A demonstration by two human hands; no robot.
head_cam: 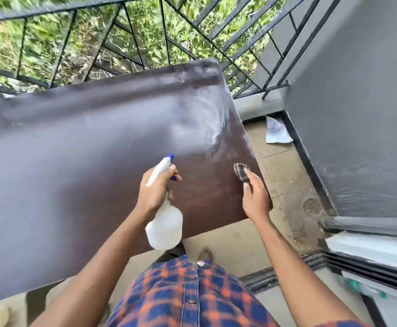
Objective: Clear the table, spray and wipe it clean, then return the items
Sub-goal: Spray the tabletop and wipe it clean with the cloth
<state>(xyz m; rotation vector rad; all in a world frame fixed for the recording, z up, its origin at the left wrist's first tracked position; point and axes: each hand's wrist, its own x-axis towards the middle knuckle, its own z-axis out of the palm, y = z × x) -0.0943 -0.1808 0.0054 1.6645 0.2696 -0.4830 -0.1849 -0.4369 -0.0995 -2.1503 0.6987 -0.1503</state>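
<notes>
The left grip [156, 190] is clamped on the white spray bottle [163, 223], its blue nozzle aimed over the dark brown counter [75, 161], wet at its far right corner; the right grip [256, 197] pins a dark cloth [241, 171] near the counter's right edge.

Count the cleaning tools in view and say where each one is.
2. The spray bottle is in the left hand, over the table's near edge. The dark cloth is under the right hand near the table's right edge. None seems hidden.
</notes>
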